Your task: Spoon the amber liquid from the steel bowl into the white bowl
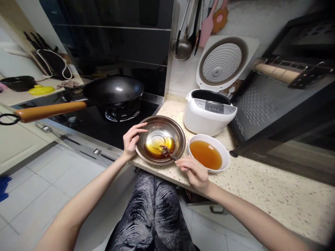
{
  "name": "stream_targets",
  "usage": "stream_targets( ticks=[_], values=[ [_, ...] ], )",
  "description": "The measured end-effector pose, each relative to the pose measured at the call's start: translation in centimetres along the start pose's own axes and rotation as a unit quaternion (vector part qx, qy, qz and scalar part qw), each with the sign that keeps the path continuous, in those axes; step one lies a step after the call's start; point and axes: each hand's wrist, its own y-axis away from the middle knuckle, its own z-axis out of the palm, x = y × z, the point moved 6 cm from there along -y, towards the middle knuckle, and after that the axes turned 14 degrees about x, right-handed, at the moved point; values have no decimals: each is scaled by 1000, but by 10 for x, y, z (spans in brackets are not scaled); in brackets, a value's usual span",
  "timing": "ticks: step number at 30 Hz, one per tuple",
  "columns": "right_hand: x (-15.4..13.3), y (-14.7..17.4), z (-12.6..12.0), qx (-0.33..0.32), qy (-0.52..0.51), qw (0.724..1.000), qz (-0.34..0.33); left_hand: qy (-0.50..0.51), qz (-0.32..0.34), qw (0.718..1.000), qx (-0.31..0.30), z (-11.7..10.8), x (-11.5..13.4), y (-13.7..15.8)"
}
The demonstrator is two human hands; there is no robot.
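Observation:
A stainless steel bowl sits at the counter's front edge, tilted slightly, with amber-brown liquid pooled in its lower part. My left hand grips the bowl's left rim, fingers reaching over the edge. In my right hand is a metal spoon, its head dipped in the liquid and its handle mostly hidden by my fingers. Close by on the right stands a white bowl holding orange-brown liquid; my right hand is just in front of it.
Behind the bowls is a white rice cooker with its lid raised. A black wok with a wooden handle rests on the stove at left. Utensils such as a ladle hang on the wall. A dark rack borders the right.

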Motion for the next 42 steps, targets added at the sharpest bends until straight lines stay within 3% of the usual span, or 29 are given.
stream_targets(
  ticks=[8, 21, 42],
  values=[
    [3, 2, 0, 15, -14, 998, 52, 5, -1, 1000, 0, 0, -1, 0],
    [0, 2, -4, 53, -25, 995, 78, 36, 3, 999, 0, 0, -3, 0],
    [5, 5, 0, 34, -18, 992, 123, 21, 4, 1000, 5, -1, -4, 0]
  ],
)
